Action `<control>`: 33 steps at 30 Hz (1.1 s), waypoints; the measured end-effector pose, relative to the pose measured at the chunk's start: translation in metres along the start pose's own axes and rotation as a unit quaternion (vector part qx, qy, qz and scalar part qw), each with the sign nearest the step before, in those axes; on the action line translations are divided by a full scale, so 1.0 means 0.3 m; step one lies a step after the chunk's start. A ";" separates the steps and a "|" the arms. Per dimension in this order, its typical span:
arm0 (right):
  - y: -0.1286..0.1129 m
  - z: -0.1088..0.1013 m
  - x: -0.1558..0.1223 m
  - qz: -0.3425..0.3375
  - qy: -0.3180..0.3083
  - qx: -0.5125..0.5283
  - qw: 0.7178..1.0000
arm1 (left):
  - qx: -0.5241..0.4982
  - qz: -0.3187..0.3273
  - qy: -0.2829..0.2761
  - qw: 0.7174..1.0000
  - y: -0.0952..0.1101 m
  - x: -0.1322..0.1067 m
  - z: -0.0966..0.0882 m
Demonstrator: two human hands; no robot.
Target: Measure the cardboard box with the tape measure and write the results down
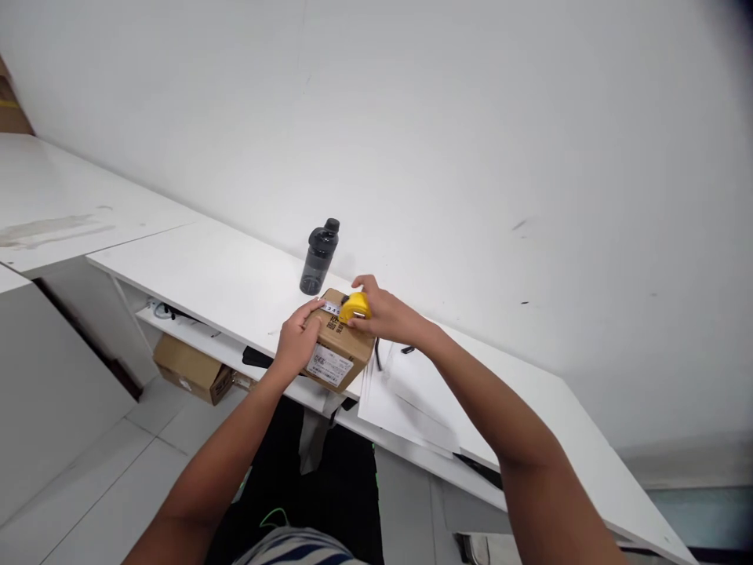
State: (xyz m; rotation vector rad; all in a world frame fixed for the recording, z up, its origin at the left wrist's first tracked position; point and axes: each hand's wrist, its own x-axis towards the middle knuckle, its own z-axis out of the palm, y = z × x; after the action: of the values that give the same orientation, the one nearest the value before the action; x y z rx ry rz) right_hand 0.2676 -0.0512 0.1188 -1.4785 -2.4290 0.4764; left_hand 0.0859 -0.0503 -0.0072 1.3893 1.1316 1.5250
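White wall runs behind your long desk (223,275). Papers (405,400) lie just right of your right fingers. The box (338,353) sits at the desk's near edge, under both hands, and a dark bottle (319,257) stands just beyond your fingertips. Your left hand (297,339) clasps the box's left end, fingers pressed together on top. Your right hand (382,314) curls its fingers around the yellow tape measure (354,308) on the lid, its blade drawn toward your left fingertips. You look to be measuring the lid, which next calls for a flat blade and a steady box.
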 end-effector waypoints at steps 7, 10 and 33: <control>0.133 -0.024 -0.264 0.092 0.025 0.056 0.994 | 0.099 -0.012 -0.030 0.995 0.037 -0.003 -0.026; 0.157 -0.007 -0.319 0.111 0.043 0.064 0.991 | 0.121 0.000 -0.039 0.992 0.045 0.000 -0.029; 0.030 0.080 0.072 -0.050 0.147 0.004 0.988 | 0.072 0.000 -0.021 0.997 0.029 -0.006 0.003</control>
State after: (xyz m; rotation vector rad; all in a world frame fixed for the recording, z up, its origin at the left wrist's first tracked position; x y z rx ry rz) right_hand 0.2558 -0.0314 0.0943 -1.3121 -2.2504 0.2293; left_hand 0.0871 -0.0546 0.0007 1.5100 1.2356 1.4320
